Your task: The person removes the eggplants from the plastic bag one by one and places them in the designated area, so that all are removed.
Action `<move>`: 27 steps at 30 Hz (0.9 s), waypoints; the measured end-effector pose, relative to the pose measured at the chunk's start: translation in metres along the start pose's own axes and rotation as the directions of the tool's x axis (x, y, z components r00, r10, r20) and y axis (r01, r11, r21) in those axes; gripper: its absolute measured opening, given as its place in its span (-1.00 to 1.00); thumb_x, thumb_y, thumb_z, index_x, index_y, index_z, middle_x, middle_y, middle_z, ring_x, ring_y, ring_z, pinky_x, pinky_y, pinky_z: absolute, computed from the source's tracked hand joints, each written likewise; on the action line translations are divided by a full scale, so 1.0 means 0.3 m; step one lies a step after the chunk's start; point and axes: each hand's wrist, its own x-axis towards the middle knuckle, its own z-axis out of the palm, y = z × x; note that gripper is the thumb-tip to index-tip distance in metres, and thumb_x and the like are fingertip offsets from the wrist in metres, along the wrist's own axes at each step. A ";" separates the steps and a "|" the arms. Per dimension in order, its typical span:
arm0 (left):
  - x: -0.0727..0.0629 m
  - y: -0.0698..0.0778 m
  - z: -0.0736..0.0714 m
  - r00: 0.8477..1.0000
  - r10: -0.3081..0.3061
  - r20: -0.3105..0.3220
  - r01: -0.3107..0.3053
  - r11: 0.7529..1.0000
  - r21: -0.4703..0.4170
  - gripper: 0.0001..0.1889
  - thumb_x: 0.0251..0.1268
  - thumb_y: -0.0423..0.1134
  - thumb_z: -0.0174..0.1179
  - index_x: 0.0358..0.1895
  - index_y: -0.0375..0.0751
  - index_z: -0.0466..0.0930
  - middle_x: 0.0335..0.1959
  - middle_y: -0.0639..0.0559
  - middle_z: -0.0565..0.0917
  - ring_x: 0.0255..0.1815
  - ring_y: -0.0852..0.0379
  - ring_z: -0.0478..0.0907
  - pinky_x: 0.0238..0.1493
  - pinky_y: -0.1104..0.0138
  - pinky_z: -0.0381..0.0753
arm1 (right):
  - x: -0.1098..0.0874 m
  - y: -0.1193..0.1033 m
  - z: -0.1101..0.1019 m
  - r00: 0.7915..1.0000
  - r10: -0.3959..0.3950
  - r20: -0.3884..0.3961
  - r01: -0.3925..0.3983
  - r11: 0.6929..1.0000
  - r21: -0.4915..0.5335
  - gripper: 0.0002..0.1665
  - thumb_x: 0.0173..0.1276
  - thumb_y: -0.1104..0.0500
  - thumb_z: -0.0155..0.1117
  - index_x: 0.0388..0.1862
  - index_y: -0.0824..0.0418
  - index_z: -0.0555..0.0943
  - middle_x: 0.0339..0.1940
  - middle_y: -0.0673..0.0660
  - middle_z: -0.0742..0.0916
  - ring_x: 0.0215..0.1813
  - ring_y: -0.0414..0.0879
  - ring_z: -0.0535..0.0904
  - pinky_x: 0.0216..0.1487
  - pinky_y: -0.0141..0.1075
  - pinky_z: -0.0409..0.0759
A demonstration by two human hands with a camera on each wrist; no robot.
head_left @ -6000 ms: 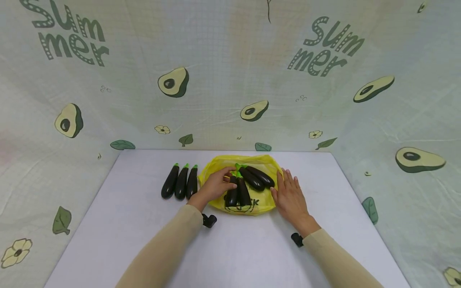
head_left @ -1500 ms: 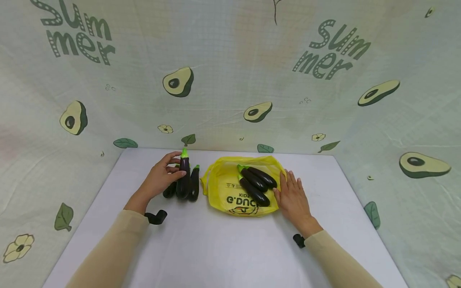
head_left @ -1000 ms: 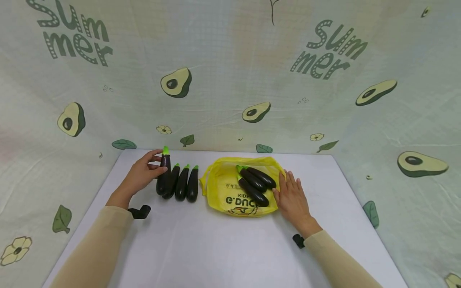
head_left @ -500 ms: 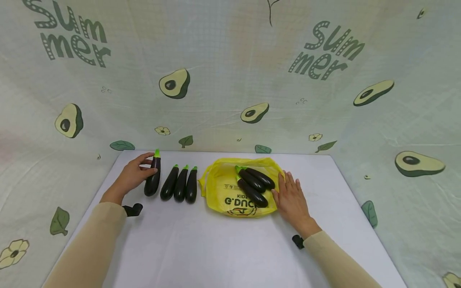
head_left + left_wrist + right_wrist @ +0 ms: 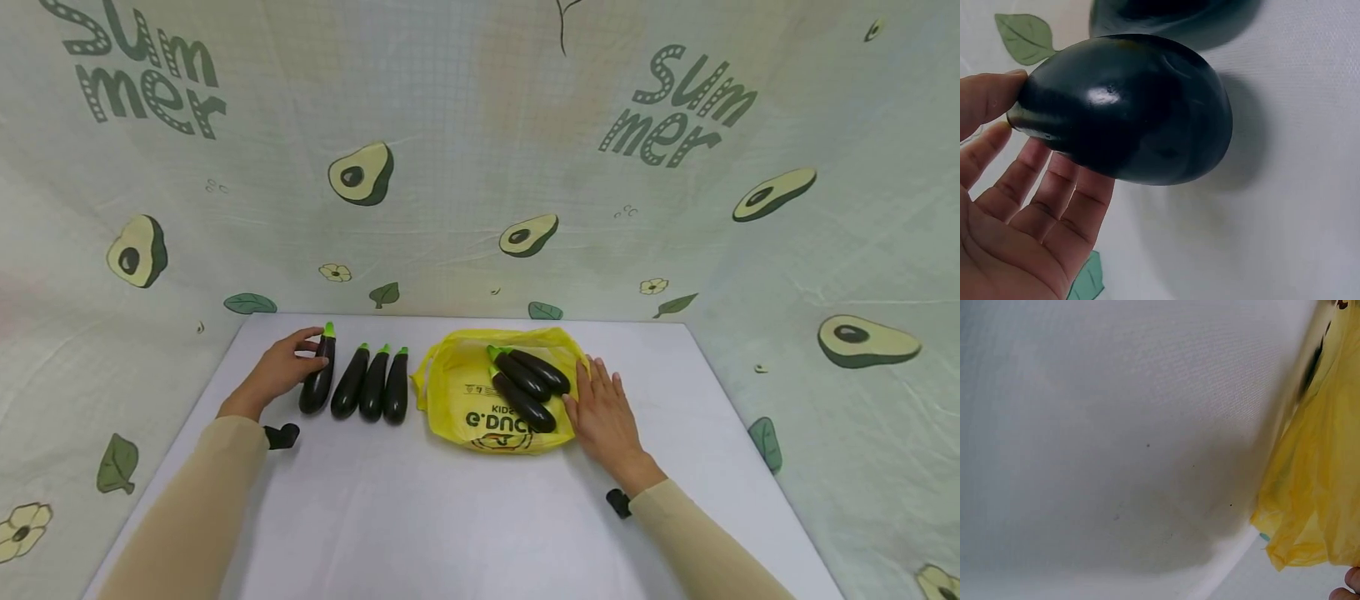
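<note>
My left hand [image 5: 279, 372] pinches a dark, glossy eggplant [image 5: 318, 377] with a green stem near its top, between thumb and fingers. In the left wrist view, the rounded end of this eggplant [image 5: 1141, 112] points away from the palm. Just to its right, three more eggplants [image 5: 372, 385] lie side by side on the table. A yellow plastic bag [image 5: 457, 400] lies open at the centre, with three eggplants [image 5: 525, 400] inside. Against the bag's right side rests my right hand [image 5: 606, 421], fingers straight. Only its fingertips [image 5: 1352, 579] show in the right wrist view, beside the yellow plastic.
All of it stands on a white table [image 5: 480, 525]. A pale cloth [image 5: 442, 108] printed with avocados, leaves and lettering hangs behind the table and along both sides.
One eggplant has left the bag in my left hand. It passed leftward over the row and came down at the row's left end. My right hand has stayed by the bag.
</note>
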 end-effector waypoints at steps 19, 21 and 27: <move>0.041 -0.046 0.039 1.000 -0.021 -0.005 0.021 1.000 0.007 -0.26 0.59 -0.11 0.20 0.67 -0.24 0.11 0.43 -0.49 0.48 0.22 -0.28 0.64 0.07 0.07 0.71 | 0.002 -0.004 -0.002 1.000 -0.001 0.003 0.001 1.000 -0.008 -0.19 0.68 -0.02 0.10 0.65 0.45 0.17 0.63 0.49 0.32 0.69 0.35 0.15 0.66 0.27 0.08; 0.045 -0.051 0.046 1.000 -0.019 -0.011 0.019 1.000 0.019 -0.26 0.59 -0.11 0.20 0.67 -0.26 0.13 0.42 -0.49 0.50 0.20 -0.28 0.64 0.07 0.06 0.70 | 0.000 -0.004 0.000 1.000 -0.001 -0.005 0.001 1.000 -0.008 -0.19 0.67 -0.01 0.12 0.64 0.45 0.18 0.63 0.49 0.32 0.69 0.36 0.16 0.65 0.28 0.10; 0.051 -0.059 0.061 0.999 -0.018 -0.034 0.020 0.999 0.046 -0.27 0.59 -0.07 0.20 0.64 -0.30 0.16 0.40 -0.48 0.51 0.32 -0.37 0.57 0.26 -0.14 0.59 | -0.004 -0.005 0.001 1.000 0.009 0.002 -0.009 1.000 -0.015 -0.18 0.67 -0.02 0.12 0.65 0.45 0.17 0.63 0.48 0.32 0.69 0.36 0.15 0.66 0.27 0.08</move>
